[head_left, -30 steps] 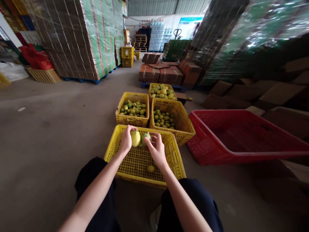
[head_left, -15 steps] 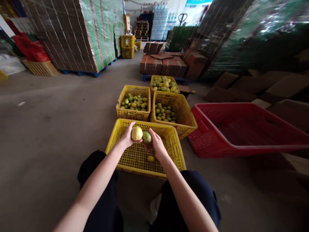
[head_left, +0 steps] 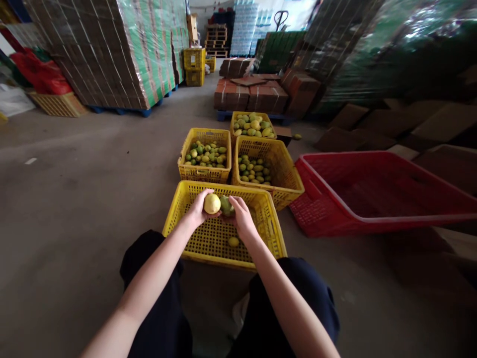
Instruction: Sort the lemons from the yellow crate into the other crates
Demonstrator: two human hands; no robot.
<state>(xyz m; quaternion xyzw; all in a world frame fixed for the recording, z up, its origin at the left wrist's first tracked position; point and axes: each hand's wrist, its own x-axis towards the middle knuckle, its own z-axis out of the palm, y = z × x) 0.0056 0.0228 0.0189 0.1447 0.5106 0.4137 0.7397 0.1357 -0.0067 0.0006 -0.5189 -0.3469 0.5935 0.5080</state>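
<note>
My left hand (head_left: 199, 209) is closed around a pale yellow lemon (head_left: 212, 204). Beside it, my right hand (head_left: 242, 217) grips a green, mottled lemon (head_left: 226, 206), its fingers partly covering the fruit. The two fruits are side by side, almost touching, above a yellow perforated crate (head_left: 201, 248) between my knees. One small yellow lemon (head_left: 233, 241) lies on that crate's floor, below my right hand.
Behind stand a left yellow crate (head_left: 204, 174), a right one (head_left: 286, 191) and a back one (head_left: 271, 117), all holding yellow-green fruit. A red bin (head_left: 335, 219) sits at the right. Flattened cardboard stacks (head_left: 249, 97) and a wrapped pallet (head_left: 112, 54) stand farther off.
The green lemon has turned in my right hand, and the fingers now cover more of its top. The left hand still holds the yellow one. The view has tilted slightly downward.
</note>
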